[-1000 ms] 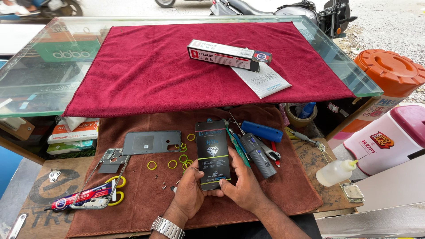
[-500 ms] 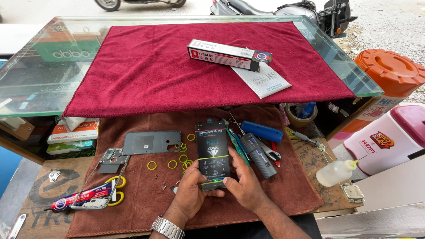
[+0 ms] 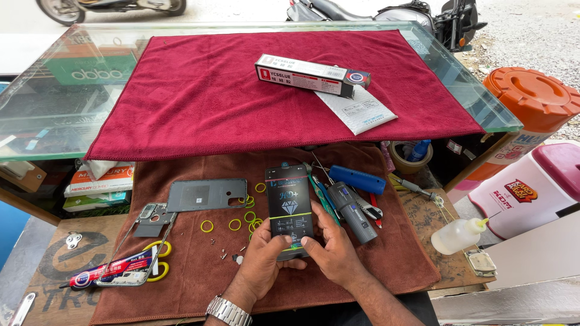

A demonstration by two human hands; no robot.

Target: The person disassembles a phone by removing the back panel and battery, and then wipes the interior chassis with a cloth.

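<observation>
A black phone (image 3: 290, 205) bound with yellow rubber bands lies on a brown cloth (image 3: 199, 265), screen up. My left hand (image 3: 266, 259) and my right hand (image 3: 329, 250) both grip its near end, thumbs pressing on the bottom edge. Loose yellow rubber bands (image 3: 234, 224) are scattered just left of the phone. A grey phone back cover (image 3: 205, 194) lies further left.
An electric screwdriver (image 3: 353, 211), a blue tool case (image 3: 356, 179) and pliers lie right of the phone. A phone frame (image 3: 136, 241), glue tube (image 3: 103, 274) and yellow scissors sit at left. A squeeze bottle (image 3: 456, 234) stands at right. A glue box (image 3: 311, 75) rests on the red cloth (image 3: 211, 96).
My hands shifted only slightly at the phone's near end; the phone stays in the same place.
</observation>
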